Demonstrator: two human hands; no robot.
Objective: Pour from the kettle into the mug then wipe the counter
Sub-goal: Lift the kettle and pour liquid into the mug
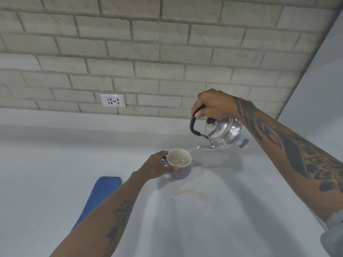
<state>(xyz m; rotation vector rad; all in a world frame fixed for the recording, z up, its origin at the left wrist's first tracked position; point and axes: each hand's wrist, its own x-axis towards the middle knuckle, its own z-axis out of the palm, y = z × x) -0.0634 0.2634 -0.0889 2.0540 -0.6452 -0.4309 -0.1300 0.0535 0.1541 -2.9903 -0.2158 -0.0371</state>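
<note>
The kettle (225, 131) is up off the counter (55, 164) in my right hand (213, 105), tipped to the left so its thin spout (204, 146) points down at the mug (179, 161). It is a shiny metal kettle with a round lid and a small dark knob (210, 120) on top. My fingers are curled shut around the upper part of its black handle (194, 125), with the thumb pressed over the front of it. A clear thin stream (189, 151) runs from the spout tip over the right rim of the mug and into it.

The mug stands on the counter, near the middle of the scene, just left of and below the spout. It is pale inside, purplish outside, and holds some liquid at the bottom. My left hand (157, 166) grips it from the left side, thumb along the near wall and fingers wrapped around the far side, closed on it.

Near the mug, a little to the right, a yellowish spill (193, 192) lies on the grey counter. To the left, partly hidden behind my left forearm, lies a folded blue cloth (100, 191). Farther off, the brick-patterned wall (167, 52) carries a white socket plate (112, 100), left of the kettle.
</note>
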